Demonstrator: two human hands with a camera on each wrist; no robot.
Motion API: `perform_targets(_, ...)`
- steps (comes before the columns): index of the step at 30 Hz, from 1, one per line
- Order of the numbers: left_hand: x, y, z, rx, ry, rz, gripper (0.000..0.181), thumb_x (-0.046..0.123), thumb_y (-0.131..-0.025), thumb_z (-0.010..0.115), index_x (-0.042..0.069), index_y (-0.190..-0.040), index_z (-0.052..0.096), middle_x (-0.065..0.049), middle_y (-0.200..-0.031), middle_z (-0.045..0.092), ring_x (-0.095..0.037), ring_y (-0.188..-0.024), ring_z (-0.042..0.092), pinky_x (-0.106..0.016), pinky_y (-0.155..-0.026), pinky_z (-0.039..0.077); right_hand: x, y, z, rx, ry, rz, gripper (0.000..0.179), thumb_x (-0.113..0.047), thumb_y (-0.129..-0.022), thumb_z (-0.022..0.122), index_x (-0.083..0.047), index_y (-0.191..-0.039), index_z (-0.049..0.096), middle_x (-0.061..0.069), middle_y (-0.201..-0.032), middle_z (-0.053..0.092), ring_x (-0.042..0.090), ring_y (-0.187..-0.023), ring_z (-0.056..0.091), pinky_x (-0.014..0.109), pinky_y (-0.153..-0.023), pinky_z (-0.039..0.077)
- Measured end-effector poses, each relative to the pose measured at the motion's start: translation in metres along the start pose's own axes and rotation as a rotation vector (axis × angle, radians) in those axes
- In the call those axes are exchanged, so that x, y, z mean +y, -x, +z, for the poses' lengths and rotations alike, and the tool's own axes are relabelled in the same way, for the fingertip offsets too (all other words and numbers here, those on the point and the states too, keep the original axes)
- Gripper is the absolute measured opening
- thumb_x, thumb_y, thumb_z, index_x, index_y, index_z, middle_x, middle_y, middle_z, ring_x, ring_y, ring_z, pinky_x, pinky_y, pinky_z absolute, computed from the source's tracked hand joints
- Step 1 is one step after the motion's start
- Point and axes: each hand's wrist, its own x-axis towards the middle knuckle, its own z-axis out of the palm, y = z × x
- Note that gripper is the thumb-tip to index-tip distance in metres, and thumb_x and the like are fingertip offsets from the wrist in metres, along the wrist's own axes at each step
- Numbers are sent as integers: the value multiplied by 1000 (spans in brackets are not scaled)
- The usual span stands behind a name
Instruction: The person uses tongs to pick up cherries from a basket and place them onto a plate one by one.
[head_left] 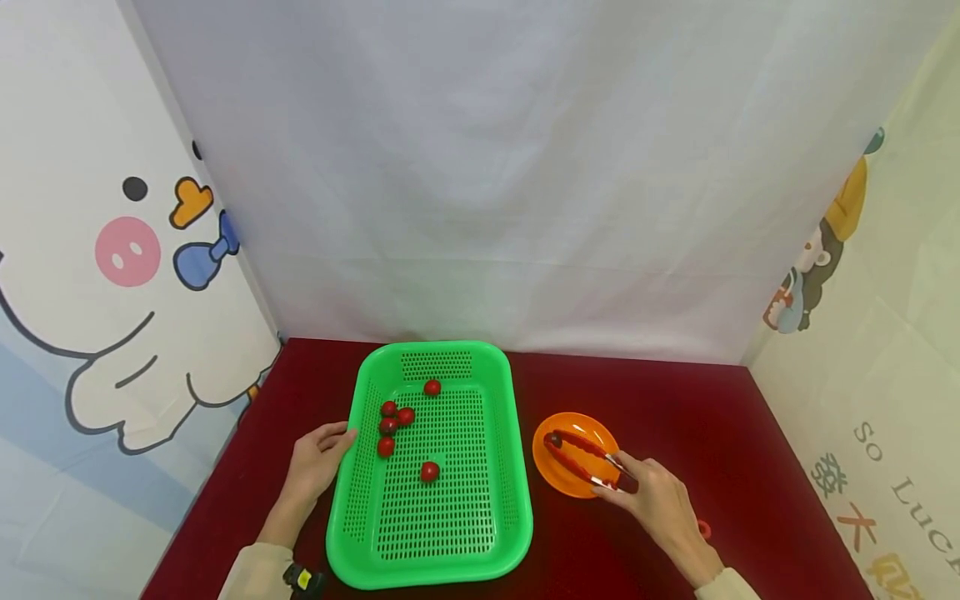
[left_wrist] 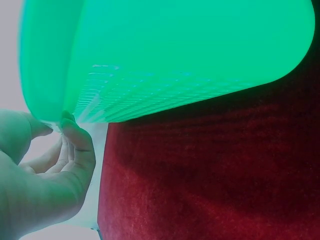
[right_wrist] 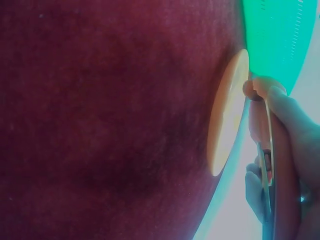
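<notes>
With thumb and fingers, my left hand (head_left: 315,462) pinches the left rim of a green perforated basket (head_left: 457,500); the grip shows close up in the left wrist view. Several small red round fruits, like cherry tomatoes, lie in the basket, one near the back (head_left: 432,387) and one near the middle (head_left: 429,472). My right hand (head_left: 656,500) holds red-tipped tongs (head_left: 570,465) over an orange plate (head_left: 558,485). Between the tong tips sits a dark red round fruit (head_left: 556,441). In the right wrist view this fruit (right_wrist: 249,89) appears at the plate's edge.
Dark red cloth (head_left: 697,417) covers the table. A white curtain (head_left: 480,208) hangs along its back edge, with printed cloths on the left (head_left: 172,333) and right (head_left: 847,400). A small red ring (head_left: 703,529) shows beside my right wrist.
</notes>
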Motion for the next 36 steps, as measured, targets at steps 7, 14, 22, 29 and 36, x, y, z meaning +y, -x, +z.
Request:
perform_targets(7,0,0,0,4,1,-2,48,28,-108,57,-5,-144,54,-30,-133,61,-41,-121,60,-44,-91,54,0,3,0,-54,-15,40,53,-34,-66,98,-9,-108,77,-4,-68,55,5,-61,40,22,-52,40)
perform_targets(14,-1,0,0,4,-4,-3,49,28,-108,57,-5,-143,54,-30,-133,61,-42,-122,59,-48,-95,52,0,4,1,-88,-25,73,51,-37,-69,96,-10,-108,77,-5,-67,54,6,-60,38,23,-53,38)
perform_targets(22,-2,-1,1,1,0,0,49,28,-108,56,-5,-144,53,-30,-135,60,-42,-124,58,-49,-96,52,2,3,0,-124,-31,112,51,-43,-71,94,-11,-107,76,-7,-66,51,7,-60,38,23,-54,37)
perform_targets(29,-1,-1,1,3,-4,-1,49,28,-109,56,-5,-145,53,-31,-135,59,-42,-124,58,-50,-97,51,4,5,0,-107,-34,98,50,-44,-70,94,-14,-106,76,-8,-66,51,7,-60,37,24,-54,36)
perform_targets(36,-2,-1,1,5,6,6,48,27,-108,57,-6,-143,54,-30,-132,62,-41,-120,60,-42,-90,54,4,4,-1,-125,-40,122,51,-44,-71,94,-13,-107,76,-8,-67,52,7,-60,38,24,-54,36)
